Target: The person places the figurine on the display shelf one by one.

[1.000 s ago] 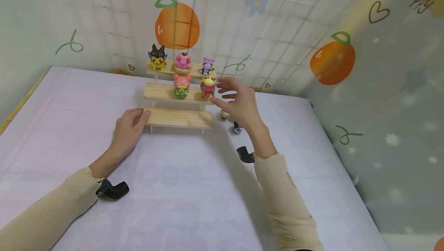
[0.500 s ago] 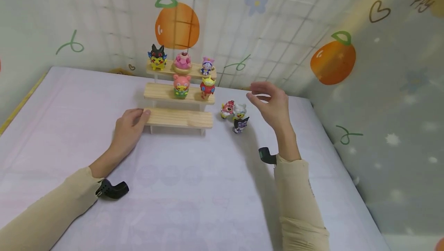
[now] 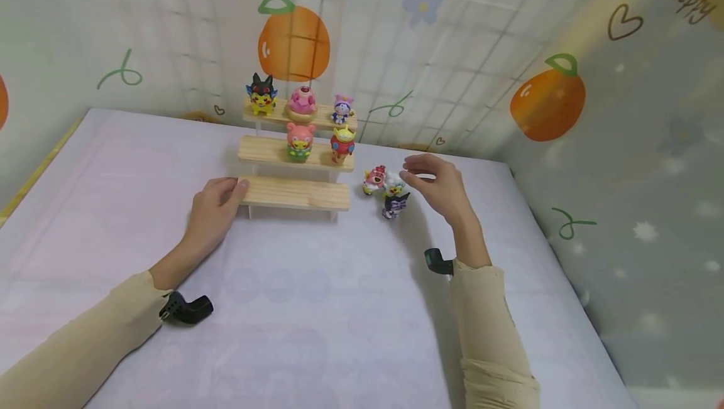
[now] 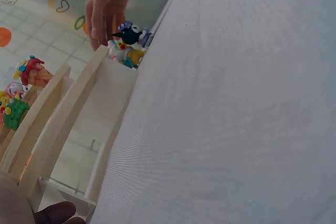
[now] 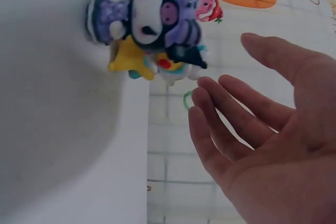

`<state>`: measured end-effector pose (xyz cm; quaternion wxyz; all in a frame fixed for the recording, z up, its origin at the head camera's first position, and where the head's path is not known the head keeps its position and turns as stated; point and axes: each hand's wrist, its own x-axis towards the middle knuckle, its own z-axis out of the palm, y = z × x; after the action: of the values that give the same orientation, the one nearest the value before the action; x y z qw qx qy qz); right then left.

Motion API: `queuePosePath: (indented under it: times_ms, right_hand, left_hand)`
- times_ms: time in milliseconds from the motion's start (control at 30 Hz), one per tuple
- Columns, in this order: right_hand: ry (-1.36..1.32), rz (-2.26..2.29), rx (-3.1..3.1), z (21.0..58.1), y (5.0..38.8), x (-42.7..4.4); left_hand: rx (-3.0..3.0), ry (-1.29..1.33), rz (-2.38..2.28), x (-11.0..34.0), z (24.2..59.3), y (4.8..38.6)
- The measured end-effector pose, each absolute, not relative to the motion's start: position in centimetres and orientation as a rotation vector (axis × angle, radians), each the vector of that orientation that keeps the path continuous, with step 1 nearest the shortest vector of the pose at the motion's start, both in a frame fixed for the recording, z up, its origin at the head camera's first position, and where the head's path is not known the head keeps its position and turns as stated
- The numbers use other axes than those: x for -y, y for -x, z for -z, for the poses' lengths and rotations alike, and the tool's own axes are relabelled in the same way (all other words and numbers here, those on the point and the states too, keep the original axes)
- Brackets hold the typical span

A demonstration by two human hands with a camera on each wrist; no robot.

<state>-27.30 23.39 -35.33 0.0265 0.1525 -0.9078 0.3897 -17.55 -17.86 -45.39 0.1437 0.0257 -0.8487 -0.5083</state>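
L hand (image 3: 215,209) is gripping the L end of the lowest pale-wood plank shelf (image 3: 296,194) of a 3-tier stand (image 3: 263,149), thumb lying on top, other fingers curling at the edge, partly hidden. R hand (image 3: 438,186) is hovering w/ fingers loosely curved, thumb held apart, gripping nothing, tips just beside a small white-and-yellow plastic-looking fig. (image 3: 393,184); can't tell if they're touching. That fig. is standing on the white-covered table (image 3: 317,340) R of the stand, btwn a red-and-pink fig. (image 3: 374,179) & a black-and-purple one (image 3: 394,205).
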Motion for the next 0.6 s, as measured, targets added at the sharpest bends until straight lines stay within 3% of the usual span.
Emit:
queuePosePath:
  times_ms: [600]
  right_hand:
    - [-0.411,-1.311,2.854,37.5,27.8,-22.8]
  left_hand:
    - [2.466,-0.091,1.465,17.8,45.4,17.4]
